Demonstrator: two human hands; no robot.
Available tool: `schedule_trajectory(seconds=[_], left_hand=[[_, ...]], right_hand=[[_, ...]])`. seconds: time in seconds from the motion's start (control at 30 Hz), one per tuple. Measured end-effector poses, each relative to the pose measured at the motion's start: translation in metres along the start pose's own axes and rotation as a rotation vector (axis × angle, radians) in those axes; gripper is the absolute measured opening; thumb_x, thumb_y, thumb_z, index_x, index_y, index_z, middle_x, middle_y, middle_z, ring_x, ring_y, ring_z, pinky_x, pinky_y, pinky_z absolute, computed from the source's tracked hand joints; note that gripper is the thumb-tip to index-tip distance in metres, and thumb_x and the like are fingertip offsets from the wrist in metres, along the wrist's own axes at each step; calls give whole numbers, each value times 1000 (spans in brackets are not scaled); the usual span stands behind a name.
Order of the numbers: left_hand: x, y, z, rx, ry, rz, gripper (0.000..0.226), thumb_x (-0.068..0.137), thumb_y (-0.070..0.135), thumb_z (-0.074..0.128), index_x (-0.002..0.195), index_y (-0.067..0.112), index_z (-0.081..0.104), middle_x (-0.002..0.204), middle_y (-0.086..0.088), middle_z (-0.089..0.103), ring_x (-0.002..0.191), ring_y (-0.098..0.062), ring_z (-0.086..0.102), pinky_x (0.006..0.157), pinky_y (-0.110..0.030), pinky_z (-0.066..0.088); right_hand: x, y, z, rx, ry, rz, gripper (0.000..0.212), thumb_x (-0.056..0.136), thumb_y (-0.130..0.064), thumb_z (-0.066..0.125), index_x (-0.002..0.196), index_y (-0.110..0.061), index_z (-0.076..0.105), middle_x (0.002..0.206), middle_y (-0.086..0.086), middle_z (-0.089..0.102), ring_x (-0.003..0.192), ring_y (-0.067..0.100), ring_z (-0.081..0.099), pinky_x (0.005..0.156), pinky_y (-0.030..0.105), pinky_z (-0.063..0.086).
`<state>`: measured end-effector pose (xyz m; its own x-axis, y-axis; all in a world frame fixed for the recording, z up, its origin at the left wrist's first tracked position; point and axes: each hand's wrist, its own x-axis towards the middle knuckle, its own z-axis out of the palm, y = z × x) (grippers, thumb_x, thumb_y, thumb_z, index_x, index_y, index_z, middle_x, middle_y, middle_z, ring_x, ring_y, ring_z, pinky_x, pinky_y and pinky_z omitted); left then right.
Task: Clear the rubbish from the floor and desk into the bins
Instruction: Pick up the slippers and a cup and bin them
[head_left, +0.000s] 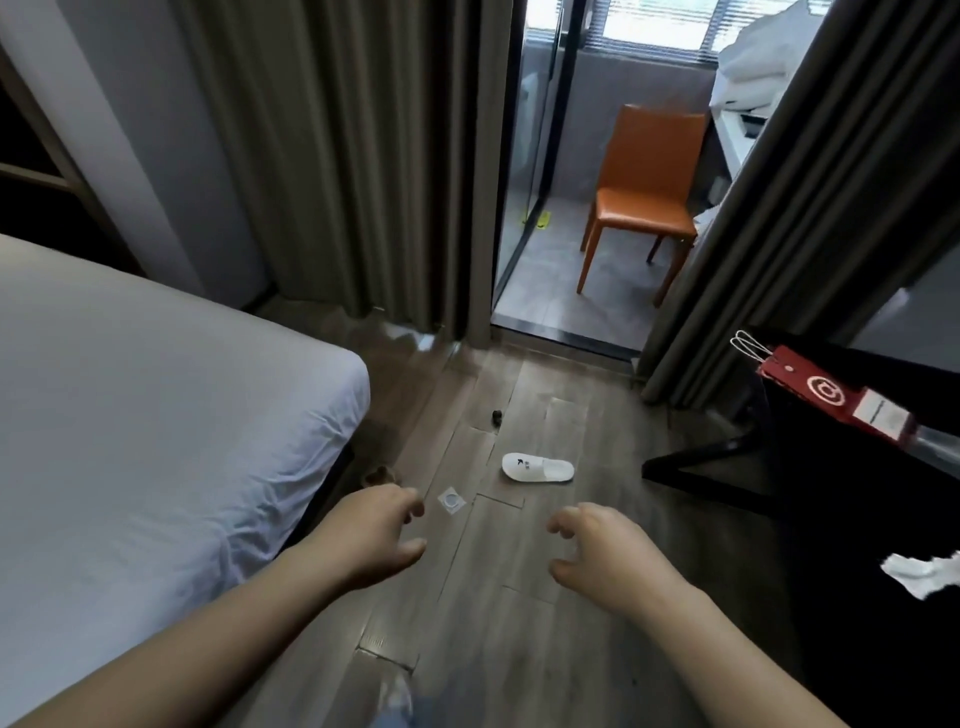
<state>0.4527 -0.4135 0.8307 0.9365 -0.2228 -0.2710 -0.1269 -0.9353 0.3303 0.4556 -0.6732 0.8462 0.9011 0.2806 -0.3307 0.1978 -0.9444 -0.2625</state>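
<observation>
On the wooden floor lie a small clear square wrapper (451, 500), a white slipper (537, 467), a small dark scrap (497, 415) farther off and a brownish crumpled bit (379, 475) by the bed's edge. My left hand (374, 535) hovers above the floor just left of the wrapper, fingers curled and apart, holding nothing. My right hand (602, 556) hangs to the right, also empty with loose fingers. A red paper bag (831, 397) lies on the black desk (883, 493), and a crumpled white tissue (917, 574) sits near the desk's front. No bin is in view.
A bed (130, 415) with a white sheet fills the left. Grey curtains (337, 156) hang behind it and on the right. Through a glass door (535, 182) stands an orange chair (644, 192) on grey tiles. The desk's black leg (696, 462) juts onto the floor.
</observation>
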Motion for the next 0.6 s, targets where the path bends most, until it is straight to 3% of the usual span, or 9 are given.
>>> schedule_trajectory(seconds=[0.37, 0.6], left_hand=[[228, -61, -16, -38, -78, 12, 35, 84, 41, 56, 113, 21, 59, 112, 2, 63, 103, -16, 58, 84, -30, 46], [357, -98, -31, -29, -156, -2, 40, 84, 40, 57, 119, 20, 57, 115, 1, 61, 104, -19, 58, 86, -31, 48]], right_hand=[[200, 38, -37, -8, -73, 75, 43, 85, -38, 59, 126, -27, 55, 122, -8, 57, 117, 12, 51, 88, 24, 40], [322, 56, -53, 12, -152, 122, 43, 84, -35, 57, 126, -26, 56, 122, -6, 57, 116, 14, 52, 89, 25, 41]])
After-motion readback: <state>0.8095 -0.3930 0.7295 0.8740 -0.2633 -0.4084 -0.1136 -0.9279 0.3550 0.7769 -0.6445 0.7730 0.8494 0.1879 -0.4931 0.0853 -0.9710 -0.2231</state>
